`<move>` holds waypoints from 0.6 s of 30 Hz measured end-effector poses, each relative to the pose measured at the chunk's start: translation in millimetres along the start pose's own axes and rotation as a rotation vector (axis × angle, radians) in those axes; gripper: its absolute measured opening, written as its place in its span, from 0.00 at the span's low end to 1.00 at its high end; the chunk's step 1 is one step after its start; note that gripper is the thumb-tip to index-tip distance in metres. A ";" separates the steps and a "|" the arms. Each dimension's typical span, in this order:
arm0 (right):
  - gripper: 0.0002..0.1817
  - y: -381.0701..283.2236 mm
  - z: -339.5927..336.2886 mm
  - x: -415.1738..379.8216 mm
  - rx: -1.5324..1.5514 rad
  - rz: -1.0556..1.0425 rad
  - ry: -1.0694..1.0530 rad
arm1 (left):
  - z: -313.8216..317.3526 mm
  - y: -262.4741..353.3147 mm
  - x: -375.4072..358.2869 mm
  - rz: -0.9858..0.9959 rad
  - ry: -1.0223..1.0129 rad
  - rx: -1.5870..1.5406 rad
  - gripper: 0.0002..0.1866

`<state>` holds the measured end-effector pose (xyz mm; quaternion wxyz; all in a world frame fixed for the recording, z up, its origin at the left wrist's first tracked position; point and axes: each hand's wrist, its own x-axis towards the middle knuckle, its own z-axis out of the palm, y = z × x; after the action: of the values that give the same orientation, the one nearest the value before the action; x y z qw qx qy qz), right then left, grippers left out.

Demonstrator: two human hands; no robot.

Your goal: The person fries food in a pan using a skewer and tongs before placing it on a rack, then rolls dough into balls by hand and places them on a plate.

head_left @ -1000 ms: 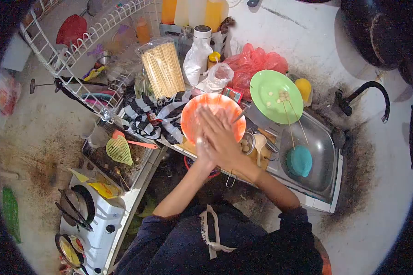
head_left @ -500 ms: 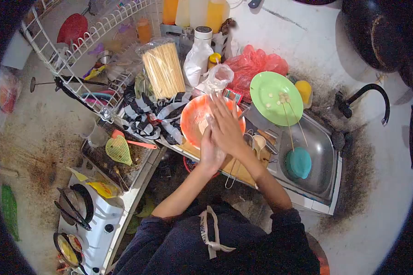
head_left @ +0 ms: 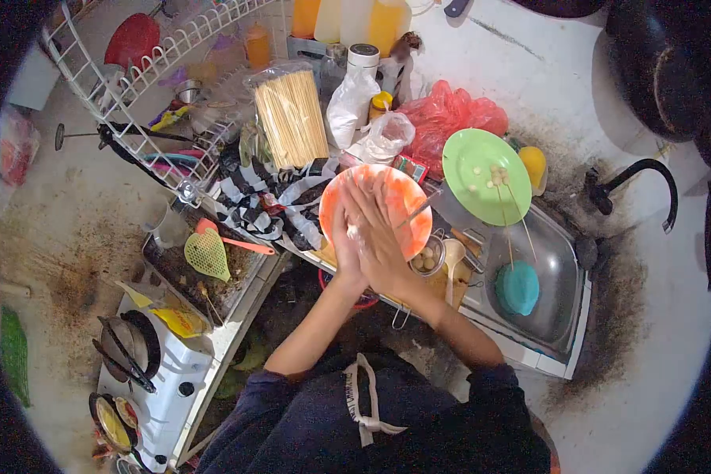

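Under left hand (head_left: 345, 251) and right hand (head_left: 378, 246) — mottled orange-white bowl (head_left: 409, 192).

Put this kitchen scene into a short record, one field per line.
left hand: fingers straight, palm against the right hand, over the bowl
right hand: laid flat against the left hand; anything between the palms is hidden
bowl: orange and white, on the counter
green plate: holds pale balls, two sticks reaching over its edge
sink: teal container inside
stove: white, at the lower left of the view
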<state>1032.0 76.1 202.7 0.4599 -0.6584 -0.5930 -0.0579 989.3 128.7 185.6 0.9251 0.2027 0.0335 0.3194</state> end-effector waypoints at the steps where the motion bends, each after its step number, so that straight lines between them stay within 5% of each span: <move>1: 0.27 -2.7 -1.7 -3.4 0.013 0.078 -0.060 | -3.5 2.2 1.9 -0.007 0.018 -0.035 0.27; 6: 0.29 14.1 -8.3 6.2 -0.227 0.194 -0.017 | 15.2 -9.5 -14.4 -0.192 0.025 0.090 0.27; 8: 0.30 6.2 -4.0 7.1 -0.179 0.179 -0.031 | 16.6 -12.6 -15.3 -0.006 -0.106 0.196 0.29; 9: 0.31 3.6 1.2 3.4 -0.235 0.113 -0.088 | -2.9 -17.6 -8.1 0.186 -0.340 0.232 0.30; 12: 0.30 -21.4 -2.3 -2.2 0.123 -0.018 -0.152 | -14.8 0.7 12.3 0.030 -0.304 0.017 0.32; 18: 0.31 -4.3 -1.2 -22.4 -0.049 -0.017 -0.246 | -13.6 0.6 14.4 -0.074 -0.146 -0.146 0.31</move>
<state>1022.5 58.5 191.7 0.3670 -0.6665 -0.6489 0.0051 997.8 142.6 174.4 0.9485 0.1562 -0.0496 0.2710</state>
